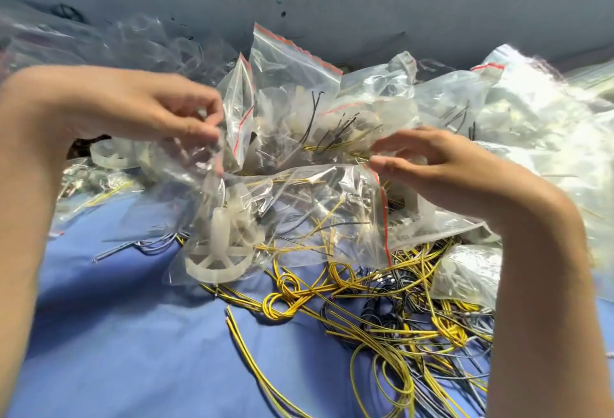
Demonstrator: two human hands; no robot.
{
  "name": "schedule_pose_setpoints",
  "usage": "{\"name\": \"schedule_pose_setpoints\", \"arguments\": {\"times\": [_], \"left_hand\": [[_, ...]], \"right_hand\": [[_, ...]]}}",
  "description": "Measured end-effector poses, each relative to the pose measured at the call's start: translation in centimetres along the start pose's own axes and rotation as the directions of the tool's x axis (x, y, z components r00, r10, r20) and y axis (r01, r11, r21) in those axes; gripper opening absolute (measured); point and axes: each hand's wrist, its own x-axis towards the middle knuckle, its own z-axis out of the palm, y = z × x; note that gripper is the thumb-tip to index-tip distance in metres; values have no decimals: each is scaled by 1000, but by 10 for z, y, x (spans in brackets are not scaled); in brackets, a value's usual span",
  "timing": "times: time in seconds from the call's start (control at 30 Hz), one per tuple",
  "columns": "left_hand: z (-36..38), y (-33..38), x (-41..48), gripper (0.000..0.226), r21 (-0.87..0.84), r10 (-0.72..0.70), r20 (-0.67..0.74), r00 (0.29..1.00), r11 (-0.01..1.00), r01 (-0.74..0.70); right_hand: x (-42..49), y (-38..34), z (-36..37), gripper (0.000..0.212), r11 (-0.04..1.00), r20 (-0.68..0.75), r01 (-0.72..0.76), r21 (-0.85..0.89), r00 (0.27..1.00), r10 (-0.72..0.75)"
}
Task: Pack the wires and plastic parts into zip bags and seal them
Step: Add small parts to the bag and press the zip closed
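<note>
Step in hand, I'd say: sealing. zip bag [299, 205] is held up over the middle of the blue cloth [116, 334], with 1 white spoked plastic part [219, 251] sagging in its left end and yellow wires [292, 248] across the middle.

To do it well: get the red zip strip [383, 215] flat first. It runs down the bag's right end and looks creased. Push wire ends clear of the track, pinch at 1 end, then slide along. Keep the heavy part low so it doesn't drag the mouth open.

Fingers:
- left hand [149, 108]: fingertips [202, 132] closed together, pinching the bag's top-left corner.
- right hand [442, 168]: fingers apart and loosely extended, gripping nothing. Thumb [385, 163] is at the top of the strip; contact can't be confirmed.

Loose wires [382, 324] lie toward the near right of the cloth, filled bags [299, 85] along its far edge.
</note>
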Motion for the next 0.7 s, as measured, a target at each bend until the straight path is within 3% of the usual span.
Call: {"name": "schedule_pose_setpoints", "arguments": {"times": [0.07,0.13,0.23,0.37,0.43,0.5,0.63,0.7], "left_hand": [[9,22,-2,26,-60,204,-104,973,976,-211],[21,39,1,20,-126,325,-192,926,928,-352],[42,56,15,17,-267,402,-259,878,844,-465],[64,76,34,12,-417,478,-298,826,713,-563],[69,83,43,14,-438,493,-296,818,691,-575],[69,86,53,15,-384,457,-302,837,745,-545],[59,87,66,17,-287,292,-284,913,883,-372],[57,88,69,44,-276,253,-154,955,917,-288]], "right_hand": [[0,-8,1,42,996,-29,49,70,998,-47],[-1,-16,3,52,981,45,59,185,997,-68],[-2,-21,9,70,949,151,68,307,981,-119],[1,-27,12,66,875,212,146,461,939,-269],[1,-25,12,56,917,162,193,348,952,-261],[3,-16,12,48,950,44,205,237,974,-221],[1,-7,6,29,926,-82,180,332,983,-162],[1,-2,4,21,934,-150,169,314,981,-127]]}}
